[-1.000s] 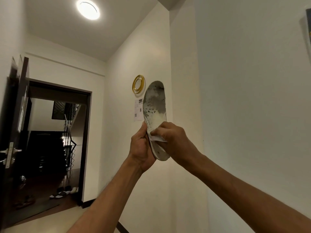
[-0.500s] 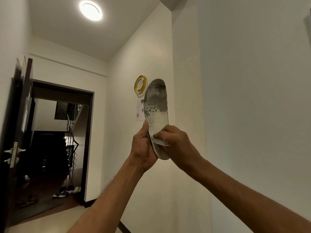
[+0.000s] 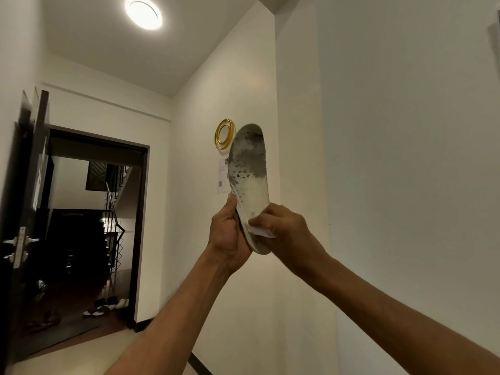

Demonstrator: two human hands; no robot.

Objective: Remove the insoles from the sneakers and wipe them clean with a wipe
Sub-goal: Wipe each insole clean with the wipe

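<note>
Holding the insole (image 3: 249, 169) upright before the pale wall, we have its toe end at the top and its heel end low between our hands. Our left hand (image 3: 230, 239) grips the heel part from the left, thumb lying up along the left edge and palm wrapped round the back; the fingers behind it are hidden from us. Our right hand (image 3: 284, 228) comes in from the right with curled fingers pinching a small white wipe (image 3: 261, 231) and pressing it against the lower face of the insole, just above the heel. The upper half of the insole is blotched dark grey, while the lower half looks paler.

Behind the insole, on the far wall, a gold ring (image 3: 224, 133) hangs above a paper notice (image 3: 223, 175), both partly covered by the insole's left edge. A round ceiling light (image 3: 143, 12) glows at upper left. Far left, a dark door (image 3: 24, 198) stands open onto a dim stairwell, with slippers (image 3: 108, 307) on the floor at the threshold.
</note>
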